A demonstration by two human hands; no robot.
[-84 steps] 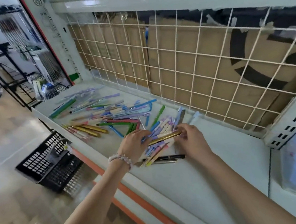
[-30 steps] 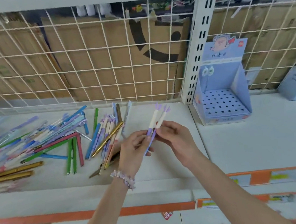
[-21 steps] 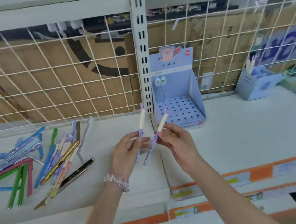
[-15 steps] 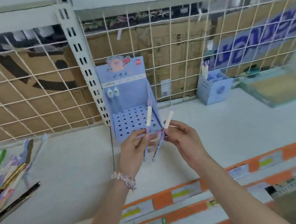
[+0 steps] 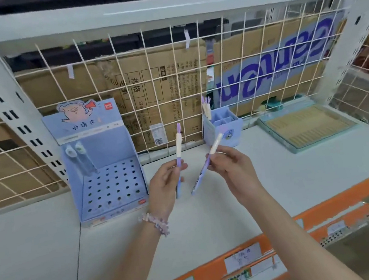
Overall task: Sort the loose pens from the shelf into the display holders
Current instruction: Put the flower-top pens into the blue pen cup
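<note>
head view, only one supplied. left hand (image 5: 164, 187) pinches a purple-and-cream pen (image 5: 178, 161) near its middle, held upright, cap end up. right hand (image 5: 232, 169) pinches a second matching pen (image 5: 206, 163), tilted with the cap end toward the small blue compartment holder (image 5: 223, 129). the two pens are apart, not touching.

change noted: 2.8 s ago both hands were in the loose pile on the shelf; a second ago the two pens were held together between the hands. they are now separated, one per hand, and the view has swung right, so the pile is out of frame and both holders are in front. judgement: picking is done for this pair; placing is next.

holders: the perforated blue display box (image 5: 111, 186) stands just left of the left hand, its holes unfilled apart from two items at the back left. the compartment holder already carries pens (image 5: 206, 106) of matching colours, so it is the likely destination. white shelf (image 5: 296, 173) beneath both hands.

risk: the compartments are narrow; a tilted pen may catch on a divider.
</note>
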